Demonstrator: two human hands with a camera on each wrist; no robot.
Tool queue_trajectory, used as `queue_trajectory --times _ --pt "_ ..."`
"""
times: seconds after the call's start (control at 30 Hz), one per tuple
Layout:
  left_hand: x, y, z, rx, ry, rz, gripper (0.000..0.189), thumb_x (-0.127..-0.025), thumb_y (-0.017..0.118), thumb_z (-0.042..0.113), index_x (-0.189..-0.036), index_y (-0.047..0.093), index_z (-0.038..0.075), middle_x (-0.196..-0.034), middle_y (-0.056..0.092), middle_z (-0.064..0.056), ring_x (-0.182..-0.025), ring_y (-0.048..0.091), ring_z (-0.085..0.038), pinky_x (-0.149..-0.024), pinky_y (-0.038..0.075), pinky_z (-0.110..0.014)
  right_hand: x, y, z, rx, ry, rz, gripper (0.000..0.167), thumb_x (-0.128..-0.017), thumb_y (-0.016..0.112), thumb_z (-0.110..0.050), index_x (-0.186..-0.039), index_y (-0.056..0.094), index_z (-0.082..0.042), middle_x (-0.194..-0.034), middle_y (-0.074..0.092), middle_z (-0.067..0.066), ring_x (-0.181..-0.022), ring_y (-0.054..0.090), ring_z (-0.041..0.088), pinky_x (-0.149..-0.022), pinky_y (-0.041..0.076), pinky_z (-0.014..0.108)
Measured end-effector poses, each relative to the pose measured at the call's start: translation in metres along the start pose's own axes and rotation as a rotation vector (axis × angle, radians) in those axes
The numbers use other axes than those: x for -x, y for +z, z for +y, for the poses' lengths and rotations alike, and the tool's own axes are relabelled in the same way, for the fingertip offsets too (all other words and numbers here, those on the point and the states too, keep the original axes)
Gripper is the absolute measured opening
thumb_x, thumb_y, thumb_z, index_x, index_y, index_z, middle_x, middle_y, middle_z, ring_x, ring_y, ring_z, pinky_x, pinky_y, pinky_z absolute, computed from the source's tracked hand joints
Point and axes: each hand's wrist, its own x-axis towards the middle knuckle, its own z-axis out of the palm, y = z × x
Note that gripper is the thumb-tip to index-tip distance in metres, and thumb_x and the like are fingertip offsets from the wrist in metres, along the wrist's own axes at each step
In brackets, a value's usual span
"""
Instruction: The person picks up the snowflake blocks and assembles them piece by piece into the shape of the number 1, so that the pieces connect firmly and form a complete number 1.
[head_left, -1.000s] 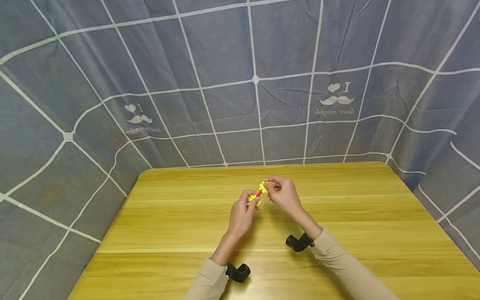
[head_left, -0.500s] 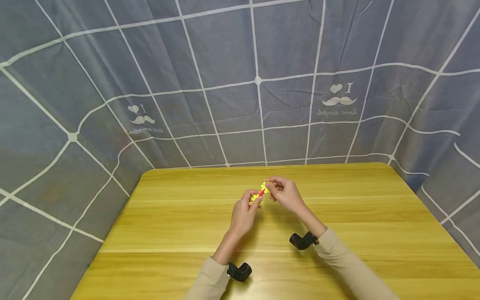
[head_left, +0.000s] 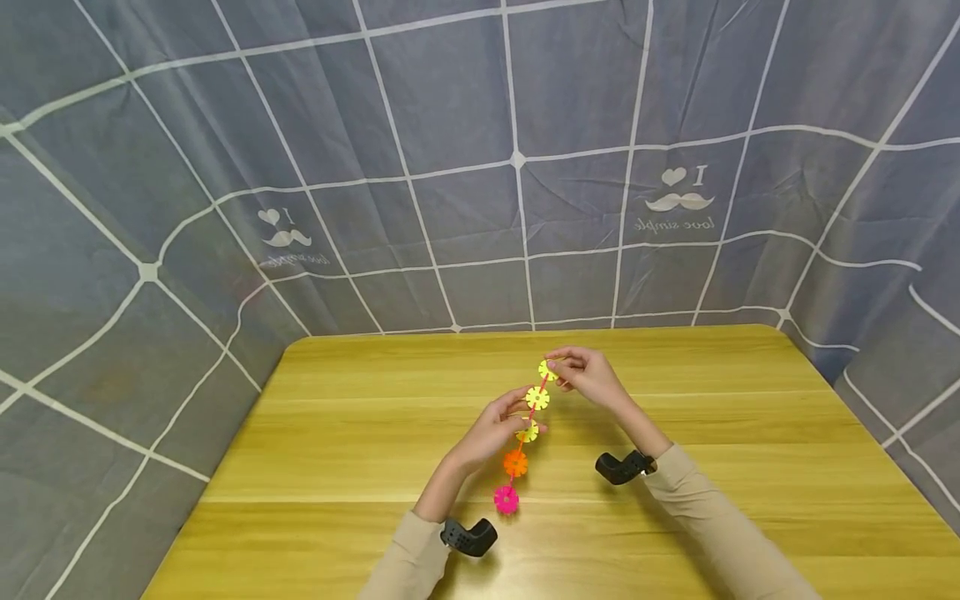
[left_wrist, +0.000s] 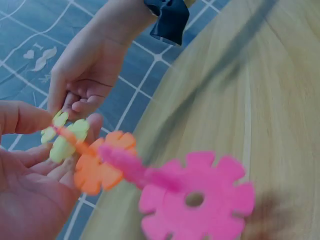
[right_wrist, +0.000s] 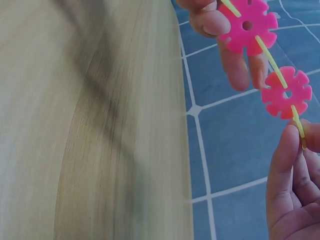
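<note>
A chain of notched plastic snowflake discs runs slantwise between my hands in the head view. My right hand pinches the yellow disc at its far end between thumb and fingers. Lower down, my left hand holds another yellow disc, thumb in front and fingers behind. Between the hands is a middle yellow disc. Below the left hand extend an orange disc and a pink disc. Pink discs joining the yellow ones face the right wrist camera.
The wood-grain table lies beneath both hands. A grey curtain with white grid lines encloses its back and sides. A black wrist camera sits on the left wrist, another black wrist camera on the right.
The hands have moved apart, the right one rightward, and the left has shifted down the chain. More of the chain now shows, including the orange and pink discs at its near end.
</note>
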Motion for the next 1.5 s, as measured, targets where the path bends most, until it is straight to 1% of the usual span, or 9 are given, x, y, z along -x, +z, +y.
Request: queue_trajectory --times 0.17,0.3,0.43,0.53,0.63,0.73,1.13,1.37,1.5 --pt "0.001 -0.004 -0.003 0.039 -0.006 -0.076 0.059 -0.094 0.037 -0.003 -0.151 0.020 0.001 -0.137 0.045 -0.034 -0.124 0.052 -0.042 -0.098 0.047 -0.032 0.001 -0.004 0.002 0.002 0.012 -0.013 0.029 -0.094 0.062 -0.013 -0.113 0.062 0.009 -0.083 0.066 0.026 -0.062 0.059 0.006 -0.066 0.058 0.035" --pt "0.001 -0.004 -0.006 0.062 -0.013 -0.065 0.057 -0.096 0.039 -0.005 -0.150 0.022 0.001 -0.137 0.046 -0.035 -0.121 0.054 -0.043 -0.098 0.048 -0.033 0.001 -0.005 0.002 0.008 0.013 -0.019 0.029 -0.093 0.062 -0.013 -0.112 0.063 0.009 -0.086 0.067 0.026 -0.062 0.059 0.006 -0.066 0.058 0.035" --pt "-0.001 -0.001 -0.009 -0.038 0.003 0.044 0.052 -0.094 0.049 -0.003 -0.144 0.035 -0.002 -0.128 0.056 -0.032 -0.113 0.061 -0.039 -0.092 0.053 -0.033 0.000 -0.006 0.003 0.001 0.023 -0.019 0.029 -0.093 0.062 -0.013 -0.112 0.063 0.009 -0.091 0.068 0.027 -0.062 0.059 0.005 -0.067 0.058 0.035" --pt "-0.001 0.001 -0.010 -0.177 -0.010 0.144 0.045 -0.092 0.058 0.003 -0.135 0.048 -0.003 -0.111 0.066 -0.026 -0.094 0.067 -0.028 -0.079 0.055 -0.027 -0.002 -0.007 0.006 -0.008 0.039 -0.027 0.030 -0.093 0.062 -0.014 -0.113 0.062 0.009 -0.093 0.068 0.028 -0.062 0.059 0.005 -0.068 0.059 0.035" --pt "0.000 0.004 -0.010 -0.291 -0.047 0.209 0.036 -0.091 0.064 0.011 -0.123 0.058 -0.003 -0.095 0.069 -0.019 -0.076 0.062 -0.014 -0.064 0.050 -0.021 -0.005 -0.009 0.009 -0.008 0.053 -0.029 0.031 -0.093 0.063 -0.014 -0.113 0.062 0.010 -0.089 0.070 0.024 -0.063 0.060 0.008 -0.068 0.058 0.033" --pt "0.000 0.005 -0.012 -0.336 -0.086 0.244 0.029 -0.091 0.064 0.015 -0.113 0.065 -0.003 -0.086 0.069 -0.014 -0.066 0.056 -0.008 -0.057 0.045 -0.019 -0.010 -0.011 0.013 0.007 0.063 -0.021 0.031 -0.093 0.063 -0.015 -0.113 0.062 0.009 -0.082 0.070 0.015 -0.064 0.061 0.012 -0.068 0.058 0.034" --pt "-0.014 0.010 -0.022 -0.151 -0.161 0.319 0.025 -0.093 0.060 0.008 -0.110 0.065 -0.010 -0.089 0.071 -0.020 -0.058 0.055 -0.007 -0.056 0.050 -0.019 -0.031 -0.012 0.024 -0.012 0.153 0.002 0.036 -0.093 0.063 -0.016 -0.118 0.060 0.010 -0.083 0.071 0.005 -0.071 0.064 0.015 -0.073 0.058 0.035" --pt "-0.027 0.015 -0.028 -0.017 -0.234 0.404 0.026 -0.092 0.061 0.007 -0.113 0.065 -0.010 -0.092 0.071 -0.018 -0.056 0.053 -0.004 -0.054 0.046 -0.013 -0.041 -0.006 0.037 -0.062 0.214 -0.041 0.042 -0.095 0.058 -0.011 -0.126 0.050 0.017 -0.099 0.072 0.021 -0.069 0.063 0.008 -0.066 0.056 0.022" --pt "-0.034 0.018 -0.031 0.002 -0.258 0.442 0.026 -0.091 0.064 0.008 -0.111 0.066 -0.008 -0.088 0.071 -0.013 -0.054 0.053 -0.004 -0.052 0.047 -0.013 -0.047 -0.005 0.046 -0.094 0.251 -0.025 0.043 -0.095 0.057 -0.011 -0.127 0.049 0.016 -0.090 0.073 0.012 -0.064 0.060 0.003 -0.064 0.054 0.018"
